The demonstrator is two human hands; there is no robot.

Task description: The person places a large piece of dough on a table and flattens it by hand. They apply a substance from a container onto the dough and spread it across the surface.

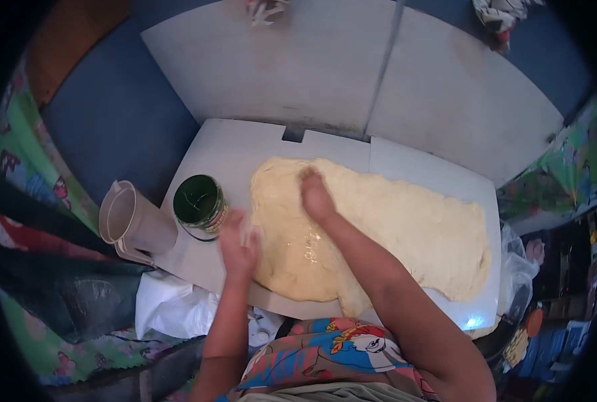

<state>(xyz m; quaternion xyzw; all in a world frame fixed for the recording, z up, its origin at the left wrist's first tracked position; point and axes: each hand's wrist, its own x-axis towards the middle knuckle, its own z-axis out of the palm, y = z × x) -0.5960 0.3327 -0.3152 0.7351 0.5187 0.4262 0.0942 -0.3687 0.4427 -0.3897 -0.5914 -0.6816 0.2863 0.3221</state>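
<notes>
A wide, flattened sheet of pale dough (412, 234) spreads over the white work surface, with a glossy wet patch on its left part. My right hand (316, 196) lies on the upper left of the dough, its fingers against it and somewhat blurred. Beside the dough's left edge is my left hand (239, 242), close to a green tub (200, 199). Motion smears its fingers, and a whitish patch shows near them; I cannot make out whether they hold anything. The tub stands open at the top, with a printed label on its side.
Left of the tub, a beige plastic pitcher (147, 228) stands at the edge of the white board (208, 144). White plastic bags (177, 311) hang below it. Pale panels (291, 67) rise behind the board. A clear plastic bag (516, 264) is at the right edge.
</notes>
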